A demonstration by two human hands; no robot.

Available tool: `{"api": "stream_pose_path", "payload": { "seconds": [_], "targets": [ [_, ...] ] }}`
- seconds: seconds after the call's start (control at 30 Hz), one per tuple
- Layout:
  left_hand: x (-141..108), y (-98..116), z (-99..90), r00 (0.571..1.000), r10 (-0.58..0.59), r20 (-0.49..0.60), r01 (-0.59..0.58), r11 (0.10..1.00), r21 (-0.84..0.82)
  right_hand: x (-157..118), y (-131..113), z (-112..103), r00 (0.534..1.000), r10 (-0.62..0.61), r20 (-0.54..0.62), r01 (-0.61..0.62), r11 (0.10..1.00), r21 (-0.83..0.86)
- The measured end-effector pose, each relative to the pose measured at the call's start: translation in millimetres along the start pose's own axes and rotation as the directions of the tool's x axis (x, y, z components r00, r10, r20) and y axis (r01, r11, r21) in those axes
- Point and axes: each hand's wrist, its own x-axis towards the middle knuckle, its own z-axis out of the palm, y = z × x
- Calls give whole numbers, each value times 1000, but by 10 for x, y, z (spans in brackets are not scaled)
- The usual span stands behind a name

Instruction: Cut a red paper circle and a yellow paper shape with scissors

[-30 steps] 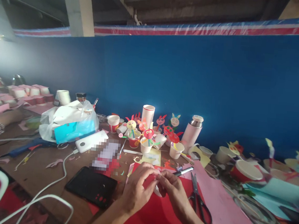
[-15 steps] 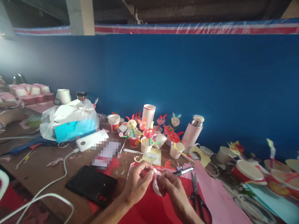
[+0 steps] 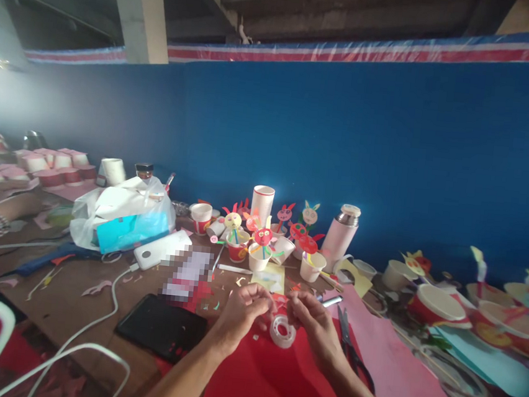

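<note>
A small white roll of tape [image 3: 283,342] lies on the red paper [image 3: 270,380] between my hands. Just left of the roll, my left hand [image 3: 243,314] has its fingers curled and thumb drawn in. My right hand [image 3: 314,323] pinches thumb and forefinger together at the roll's upper right. Whatever the fingertips may hold is too small or see-through to make out. A tiny white scrap [image 3: 255,336] rests on the red paper near my left thumb. Black-handled scissors [image 3: 348,337] lie beside my right hand, partly covered by its wrist, and a pen [image 3: 332,301] lies behind it.
Paper cups with paper animal figures [image 3: 259,257] stand at the back, beside a pink thermos [image 3: 340,234]. To the left are a black phone [image 3: 161,326], a white power bank [image 3: 163,249] and a cable. Pink paper [image 3: 409,375] extends rightward. A co-worker's arm [image 3: 15,209] shows far left.
The tape roll, held between my fingers before, now lies on the red paper. My hands have moved slightly apart, and a tiny white scrap has appeared below my left hand.
</note>
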Motion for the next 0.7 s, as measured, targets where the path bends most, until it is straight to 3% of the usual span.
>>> {"api": "stream_pose_path", "payload": {
  "seconds": [0.17,0.3,0.47,0.7],
  "targets": [
    [46,-40,23,996,-75,50,80,993,-90,-18,-140,-57,996,-68,65,75,992,-98],
    [97,-34,39,973,-142,182,180,959,-218,-35,-210,-123,984,-137,112,153,977,-151],
    [143,-16,64,943,-187,274,256,936,-242,-47,-291,-190,944,-186,271,257,932,-255],
    [222,-51,100,931,-231,282,295,932,-211,-22,-273,-186,952,-204,226,279,881,-382]
  ]
}}
